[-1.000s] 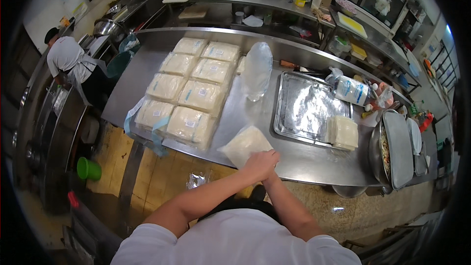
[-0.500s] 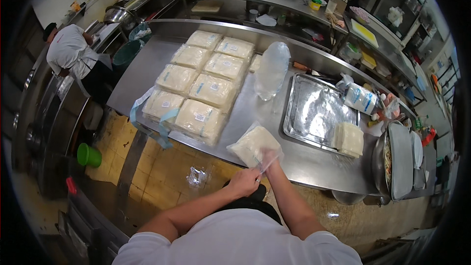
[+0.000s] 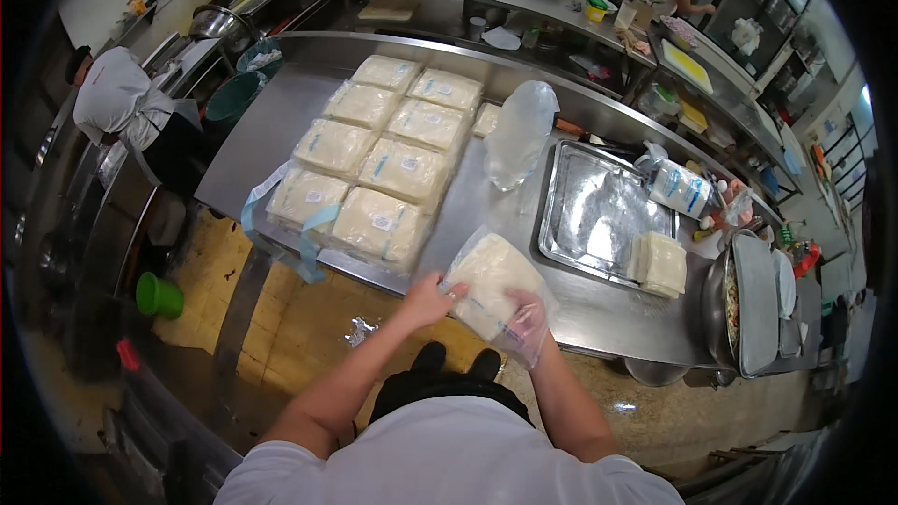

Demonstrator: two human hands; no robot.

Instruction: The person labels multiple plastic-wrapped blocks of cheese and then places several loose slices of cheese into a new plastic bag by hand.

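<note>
A square stack of pale dough sheets [image 3: 490, 273] sits in a clear plastic bag [image 3: 547, 304] at the table's front edge. My right hand [image 3: 528, 316] is inside the bag's mouth, its fingers closed round the stack's near right side under the plastic. At the stack's left corner, my left hand [image 3: 434, 300] grips the bag and stack between thumb and fingers. Packed bags of similar dough sheets [image 3: 379, 223] lie in two rows to the left. An unbagged stack of sheets [image 3: 662, 265] rests on the right, by the metal tray's near corner.
Behind my hands lies a roll of clear plastic bags [image 3: 520, 136]. The shiny metal tray [image 3: 599, 206] is to its right. A large steel bowl of food [image 3: 720, 304] stands at the table's right end. Blue straps [image 3: 304, 248] hang over the front edge. Two other people work farther off.
My left hand has moved from the bag's mouth up to the stack's left corner. My right hand shows more clearly inside the bag. A person at the back right has come further into view.
</note>
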